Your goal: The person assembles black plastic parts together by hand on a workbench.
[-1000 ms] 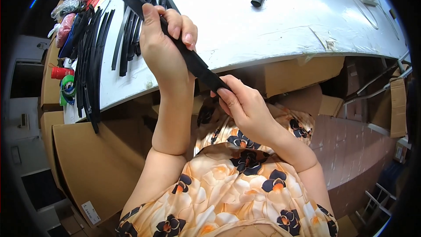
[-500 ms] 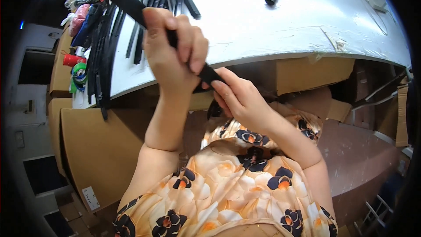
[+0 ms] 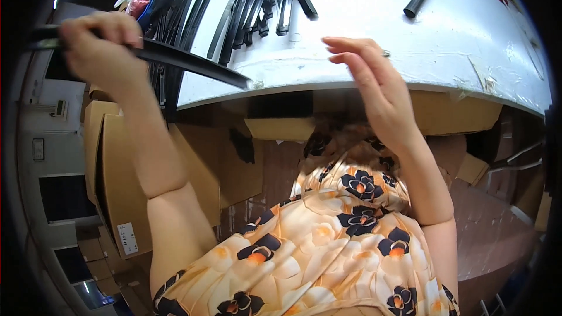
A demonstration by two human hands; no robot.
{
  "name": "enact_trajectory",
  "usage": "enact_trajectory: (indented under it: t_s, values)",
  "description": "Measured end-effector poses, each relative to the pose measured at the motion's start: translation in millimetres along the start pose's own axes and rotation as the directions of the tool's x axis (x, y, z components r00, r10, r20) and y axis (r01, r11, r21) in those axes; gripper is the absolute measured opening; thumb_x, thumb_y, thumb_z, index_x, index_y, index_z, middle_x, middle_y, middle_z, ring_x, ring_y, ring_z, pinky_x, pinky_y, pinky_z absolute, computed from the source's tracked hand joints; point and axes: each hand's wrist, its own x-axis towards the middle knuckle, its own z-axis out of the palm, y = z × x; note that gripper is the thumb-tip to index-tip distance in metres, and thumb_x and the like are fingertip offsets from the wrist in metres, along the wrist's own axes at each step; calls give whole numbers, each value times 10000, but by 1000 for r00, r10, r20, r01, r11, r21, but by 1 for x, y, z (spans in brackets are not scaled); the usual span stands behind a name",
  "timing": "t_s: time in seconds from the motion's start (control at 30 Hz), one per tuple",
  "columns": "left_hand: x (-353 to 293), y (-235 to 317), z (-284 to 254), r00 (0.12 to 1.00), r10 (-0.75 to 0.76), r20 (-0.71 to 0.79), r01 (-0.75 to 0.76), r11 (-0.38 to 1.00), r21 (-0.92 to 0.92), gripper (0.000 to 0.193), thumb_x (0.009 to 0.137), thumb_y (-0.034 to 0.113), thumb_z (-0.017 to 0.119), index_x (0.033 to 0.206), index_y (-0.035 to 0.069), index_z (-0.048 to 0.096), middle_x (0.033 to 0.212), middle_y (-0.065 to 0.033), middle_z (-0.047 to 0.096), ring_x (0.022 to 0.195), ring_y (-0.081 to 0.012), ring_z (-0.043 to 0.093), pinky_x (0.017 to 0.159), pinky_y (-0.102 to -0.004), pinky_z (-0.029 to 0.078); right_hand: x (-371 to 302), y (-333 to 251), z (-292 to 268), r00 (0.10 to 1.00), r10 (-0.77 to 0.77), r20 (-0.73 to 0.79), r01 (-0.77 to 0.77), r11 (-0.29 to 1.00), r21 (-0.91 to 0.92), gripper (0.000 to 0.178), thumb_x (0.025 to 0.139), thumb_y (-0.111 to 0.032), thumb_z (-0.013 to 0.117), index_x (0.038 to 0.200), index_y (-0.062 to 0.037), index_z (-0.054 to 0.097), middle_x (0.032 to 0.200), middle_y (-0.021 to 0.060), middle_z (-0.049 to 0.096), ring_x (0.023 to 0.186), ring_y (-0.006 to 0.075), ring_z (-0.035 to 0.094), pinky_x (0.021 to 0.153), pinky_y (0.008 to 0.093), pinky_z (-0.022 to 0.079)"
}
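My left hand [image 3: 104, 50] is raised over the table's left side, its fingers wrapped round a long black channel strip [image 3: 196, 67]. The strip slants down to the right, and its free end hangs above the table's front edge. Past my hand, its other end runs off to the far left. My right hand [image 3: 377, 90] is raised over the front edge with its fingers stretched out, apart from the strip and holding nothing. A loose pile of similar black strips [image 3: 257, 9] lies on the white table [image 3: 351, 0] between my hands, toward the back.
More black strips [image 3: 190, 20] lie along the table's left edge, near plastic bags [image 3: 142, 0]. A hammer [image 3: 418, 0] with a black handle rests at the back right. Cardboard boxes [image 3: 155, 169] stand at the lower left, and another box [image 3: 456, 111] is under the table.
My right hand has let go of the strip and moved right, its fingers opening. My left hand has carried the strip to the left. The view has shifted somewhat.
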Motion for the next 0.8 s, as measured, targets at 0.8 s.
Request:
enact_trajectory:
  t_s: [0.8]
  values:
    - [125,-128,85,975,185,-121,-218,897,-384,337,967,343,400,882,31,497,709,-120,588,605,-196,576,578,-297,479,-60,-4,-79,927,324,-190,-353,925,-143,216,960,-99,452,1078,-2,605,905,80,604,870,147,589,790,260,455]
